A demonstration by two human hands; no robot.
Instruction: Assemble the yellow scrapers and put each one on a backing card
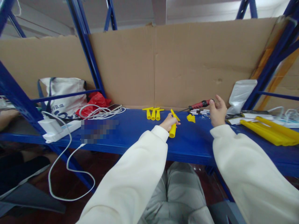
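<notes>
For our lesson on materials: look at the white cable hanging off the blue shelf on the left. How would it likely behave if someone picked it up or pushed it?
The white cable droops in a loose loop below the blue shelf, so it is probably floppy. It looks thin, so likely light. A push would likely make it swing or slide rather than roll; its upper end runs to a white power strip, which could hold it back.

Cream long sleeves w/ ribbed cuffs on both arms, light grey trousers, bare hands
</notes>
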